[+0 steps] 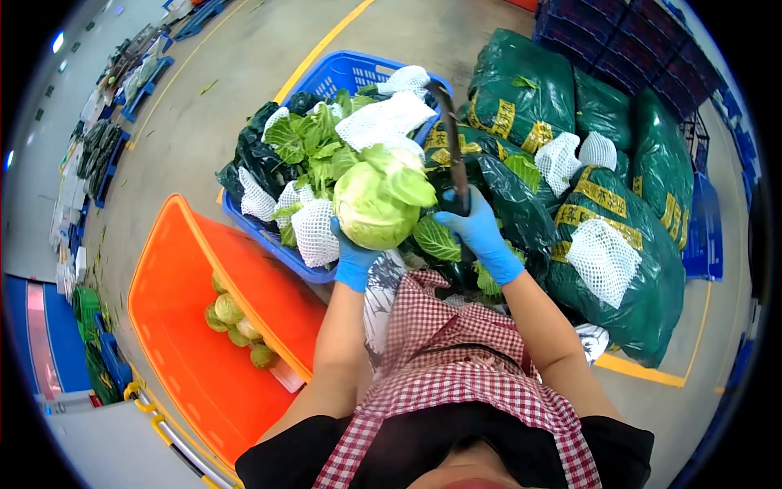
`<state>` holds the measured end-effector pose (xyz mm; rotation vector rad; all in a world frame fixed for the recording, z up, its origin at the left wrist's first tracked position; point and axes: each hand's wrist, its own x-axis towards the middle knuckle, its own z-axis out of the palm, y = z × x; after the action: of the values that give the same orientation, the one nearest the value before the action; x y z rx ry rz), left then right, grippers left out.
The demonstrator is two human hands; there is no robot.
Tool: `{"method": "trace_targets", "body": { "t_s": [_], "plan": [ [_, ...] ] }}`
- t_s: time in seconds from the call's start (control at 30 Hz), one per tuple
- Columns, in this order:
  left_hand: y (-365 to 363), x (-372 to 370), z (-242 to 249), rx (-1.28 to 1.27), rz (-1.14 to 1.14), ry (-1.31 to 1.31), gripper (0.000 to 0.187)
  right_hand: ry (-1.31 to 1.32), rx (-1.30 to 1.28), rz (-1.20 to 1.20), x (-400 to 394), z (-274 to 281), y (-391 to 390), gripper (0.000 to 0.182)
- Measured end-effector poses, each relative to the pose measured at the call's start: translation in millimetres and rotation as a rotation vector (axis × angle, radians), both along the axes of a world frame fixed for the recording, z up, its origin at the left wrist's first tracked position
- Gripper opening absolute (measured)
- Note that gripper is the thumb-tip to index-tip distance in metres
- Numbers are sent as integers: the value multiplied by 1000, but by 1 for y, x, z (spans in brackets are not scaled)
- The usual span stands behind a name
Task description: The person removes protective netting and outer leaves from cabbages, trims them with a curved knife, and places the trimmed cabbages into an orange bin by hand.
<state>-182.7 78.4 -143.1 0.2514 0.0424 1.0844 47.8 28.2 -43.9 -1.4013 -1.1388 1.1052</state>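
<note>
A pale green cabbage [375, 204] with loose outer leaves rests in my left hand [352, 257], whose gloved fingers support it from below at its left side. My right hand [482, 235], also in a blue glove, is closed around a long, dark knife [454, 147] with a curved tip. The blade points up and away from me, just right of the cabbage and apart from it. Under and behind the cabbage, a blue crate [346, 69] holds cut leaves [305, 143], white foam nets [379, 121] and dark green plastic.
An orange bin [183, 326] at my left contains several cabbages [228, 308]. Stuffed green bags [623, 253] with yellow print crowd the right side, some topped with foam nets [604, 259]. Dark crates [631, 41] are stacked behind them. Yellow lines mark the floor [236, 90].
</note>
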Motion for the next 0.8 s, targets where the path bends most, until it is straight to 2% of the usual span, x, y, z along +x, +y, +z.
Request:
{"method": "trace_targets", "body": {
  "t_s": [0.03,0.13,0.17,0.23,0.27,0.37,0.4,0.5,0.53,0.6,0.63,0.67,0.77,0.8],
  "plan": [
    [-2,-11,5,-3,34,134,72,-38,20,25,-15,16,8,54],
    [-9,-40,24,-9,108,577,75,-251,68,25,-56,58,33,54],
    [-12,-50,32,-9,95,582,77,-319,128,9,-68,60,42,55],
    [-20,-74,45,-11,75,593,82,-243,96,140,-85,74,55,46],
    [-23,-85,51,-128,-6,456,87,-231,113,206,-93,77,62,44],
    [-33,-112,78,-56,2,359,90,-250,127,340,-119,96,77,38],
    [-37,-110,101,-51,93,474,87,-270,132,380,-128,102,85,38],
    [-33,-127,81,-144,265,353,87,-353,165,472,-158,108,113,38],
    [-31,-132,72,48,191,-17,75,-335,184,499,-169,111,117,38],
    [-27,-132,60,181,429,257,70,-281,146,579,-196,121,116,38],
    [-22,-136,53,170,409,174,64,-241,83,631,-207,126,111,38],
    [-18,-140,46,158,388,91,57,-282,149,685,-215,121,116,35],
    [-19,-148,66,353,746,1000,76,-286,269,608,-218,122,140,34],
    [-18,-148,65,337,788,998,78,-338,248,560,-215,122,152,31]
  ]
}}
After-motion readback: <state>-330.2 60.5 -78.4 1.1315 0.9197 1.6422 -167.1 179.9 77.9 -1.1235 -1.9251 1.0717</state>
